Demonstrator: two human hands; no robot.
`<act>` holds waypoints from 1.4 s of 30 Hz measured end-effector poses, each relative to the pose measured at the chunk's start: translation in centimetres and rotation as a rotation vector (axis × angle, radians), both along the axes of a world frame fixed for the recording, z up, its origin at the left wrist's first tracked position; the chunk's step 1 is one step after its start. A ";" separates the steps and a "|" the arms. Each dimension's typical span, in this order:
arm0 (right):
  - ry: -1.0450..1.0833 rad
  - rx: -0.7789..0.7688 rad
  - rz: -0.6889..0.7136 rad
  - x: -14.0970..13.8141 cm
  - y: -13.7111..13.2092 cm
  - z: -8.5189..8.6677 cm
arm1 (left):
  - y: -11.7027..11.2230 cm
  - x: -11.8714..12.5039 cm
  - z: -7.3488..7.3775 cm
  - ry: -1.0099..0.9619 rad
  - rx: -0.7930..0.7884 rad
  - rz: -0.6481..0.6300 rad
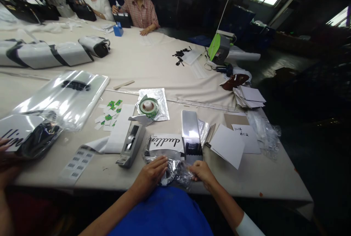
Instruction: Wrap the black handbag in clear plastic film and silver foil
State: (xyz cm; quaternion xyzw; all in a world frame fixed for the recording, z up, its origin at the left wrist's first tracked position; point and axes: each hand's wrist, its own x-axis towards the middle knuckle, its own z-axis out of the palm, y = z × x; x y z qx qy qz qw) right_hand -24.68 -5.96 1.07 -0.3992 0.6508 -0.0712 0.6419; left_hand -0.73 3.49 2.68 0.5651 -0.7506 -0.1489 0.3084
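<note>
A clear plastic bag (172, 170) lies at the table's front edge, with a white card (166, 143) lettered in black script and something dark inside it. My left hand (151, 174) rests flat on the bag's left side, fingers stretched out together. At the right, my right hand (203, 174) pinches the crumpled end of the bag between thumb and fingers. Just beyond the right hand stands a shiny metal tape dispenser (191, 128). To the left of the bag is a grey tape dispenser (132, 144) beside a strip of barcode labels (79, 163).
White cards (229, 144) are stacked at the right. A green tape roll (148, 106) lies on a silvery sheet beyond my hands. Clear plastic sleeves (65, 95) and another bagged item (35, 133) by a co-worker's hand are at the left. Several people sit across the table.
</note>
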 end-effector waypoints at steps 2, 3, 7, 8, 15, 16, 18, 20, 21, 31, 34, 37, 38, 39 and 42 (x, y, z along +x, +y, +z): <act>0.124 -0.238 0.104 0.9 0.0 0.2 | 0.2 0.1 -0.1 -0.014 -0.019 -0.018; 0.183 -0.383 0.154 1.4 0.2 0.4 | 0.3 0.2 -0.1 -0.020 -0.035 -0.021; 0.280 -0.885 0.228 3.1 1.5 1.7 | 0.6 0.5 -0.3 -0.028 -0.080 -0.021; 0.267 -0.921 0.202 3.3 1.9 1.9 | 0.6 0.6 -0.3 -0.025 -0.082 -0.024; 0.001 -0.408 -0.175 4.3 2.7 2.3 | 0.5 1.3 -0.4 0.019 -0.058 -0.081; -0.023 -0.393 -0.187 4.8 2.7 2.4 | 0.5 1.3 -0.4 0.020 -0.053 -0.091; -0.030 -0.483 -0.146 6.2 2.9 2.7 | 0.3 1.4 -0.5 0.019 -0.047 -0.109; 0.006 -0.696 -0.035 7.8 3.3 2.9 | 0.2 1.4 -0.5 0.017 -0.041 -0.122; 0.029 -0.816 0.037 8.5 3.4 3.0 | 0.1 1.4 -0.5 0.017 -0.037 -0.130; -0.164 -0.713 0.499 8.7 1.8 3.7 | -0.3 1.3 0.3 0.070 0.015 -0.191; -0.346 -0.475 0.521 7.3 0.5 4.0 | -0.3 1.4 0.1 0.062 0.032 -0.188; -0.361 -0.587 0.659 6.5 -0.6 4.7 | -0.3 1.4 -0.1 0.070 0.036 -0.179; -0.335 -0.660 0.722 6.5 -0.8 4.9 | -0.3 1.3 0.0 0.075 0.034 -0.176; -0.307 -0.727 0.778 6.5 -1.1 5.1 | -0.3 1.3 0.0 0.079 0.032 -0.172; -0.233 -0.860 0.907 6.6 -1.7 5.3 | -0.3 1.2 0.1 0.081 0.028 -0.158</act>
